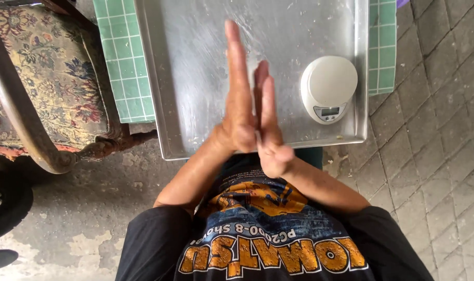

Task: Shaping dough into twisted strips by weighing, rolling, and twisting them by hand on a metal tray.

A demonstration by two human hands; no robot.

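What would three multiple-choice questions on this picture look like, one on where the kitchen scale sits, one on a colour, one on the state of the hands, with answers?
1. Where does the kitchen scale sit?
A. On the metal tray, near its right rim
B. On the upholstered chair
C. On the paved floor

2. What colour are the tiles under the tray?
A. Red
B. Green
C. Black

3. How are the hands?
A. Gripping the scale
B. Flat on the tray, far apart
C. Pressed palm to palm, fingers straight

Answers:
1. A, the round white scale rests inside the tray's right edge.
2. B, green squares with pale joints show on both sides of the tray.
3. C, the left hand and right hand meet above the tray, and no object shows between them.
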